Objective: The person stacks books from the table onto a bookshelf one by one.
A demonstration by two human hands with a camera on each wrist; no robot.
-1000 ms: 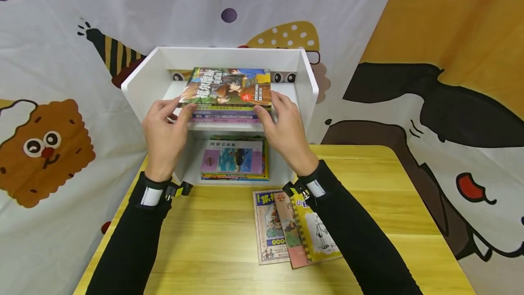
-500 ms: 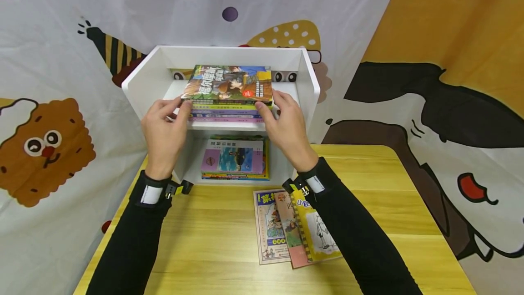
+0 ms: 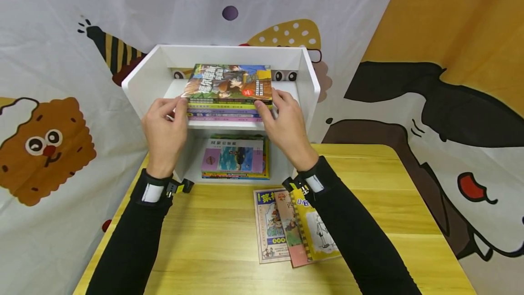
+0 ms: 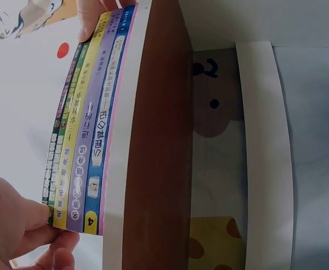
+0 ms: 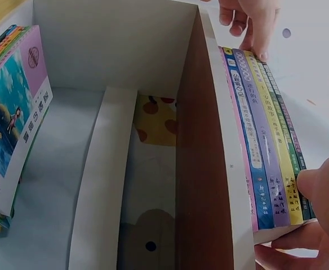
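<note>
A stack of books (image 3: 223, 112) lies flat on the upper shelf of a small white bookshelf (image 3: 308, 69), spines facing me. On top is a comic-style book (image 3: 229, 83) with a brown and green cover. My left hand (image 3: 165, 131) holds the stack's left front corner, thumb on the upper spines and fingers at the side. At the right end my right hand (image 3: 286, 129) does the same, its thumb (image 5: 316, 183) against the upper spines. Both wrist views show yellow, purple and blue spines (image 4: 81, 124) between the two hands.
Another pile of books (image 3: 233, 157), topped by a purple and blue cover, lies on the lower shelf. A yellow book (image 3: 317, 231), a pink book (image 3: 294, 240) and a comic booklet (image 3: 270, 229) overlap on the wooden table (image 3: 204, 236). A printed cloth (image 3: 172, 8) hangs behind.
The top book has shifted slightly back over the stack. My left thumb has moved a little up and left along the corner; the right hand keeps almost the same place.
</note>
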